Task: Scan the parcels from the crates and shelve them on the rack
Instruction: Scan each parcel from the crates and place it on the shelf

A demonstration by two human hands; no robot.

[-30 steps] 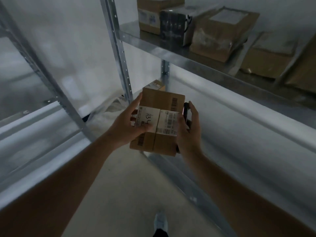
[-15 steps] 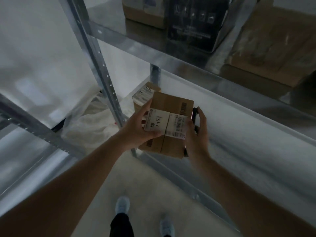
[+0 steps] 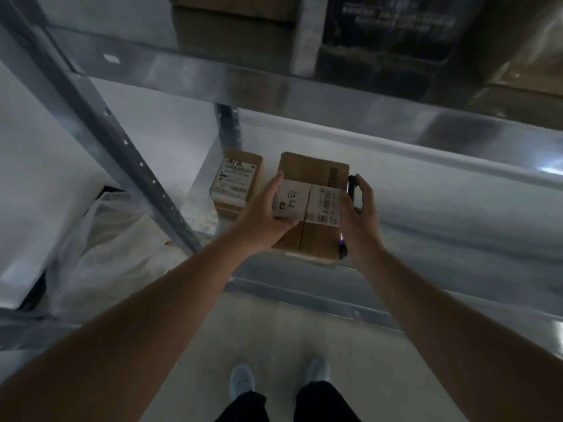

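At the centre of the frame a brown cardboard parcel (image 3: 313, 205) with a white label bearing handwritten marks and a barcode sits low over the lower shelf (image 3: 441, 236) of a metal rack (image 3: 128, 147), its near edge close to the shelf's front lip; whether its underside already rests on the shelf cannot be told. The left hand (image 3: 265, 214) grips the parcel's left side, thumb curled over the label on top and fingers along the side. The right hand (image 3: 359, 208) is against the parcel's right side and is curled round a dark handheld scanner (image 3: 352, 187), which stands between the palm and the cardboard, its lower end showing beside the parcel's near right corner with a faint purple glow. The two hands are apart, one on each side of the parcel. Just left of it, on the same shelf, lies a smaller labelled box (image 3: 236, 182), near but not plainly touching. Across the top of the frame runs the upper shelf (image 3: 274, 86), carrying a dark printed box (image 3: 396, 25) at upper right and brown cartons, blurred. A crumpled clear plastic bag (image 3: 100, 248) lies at the left, behind the slanting perforated upright. At the bottom edge are the person's two light shoes (image 3: 242, 382) on the pale floor (image 3: 274, 330).
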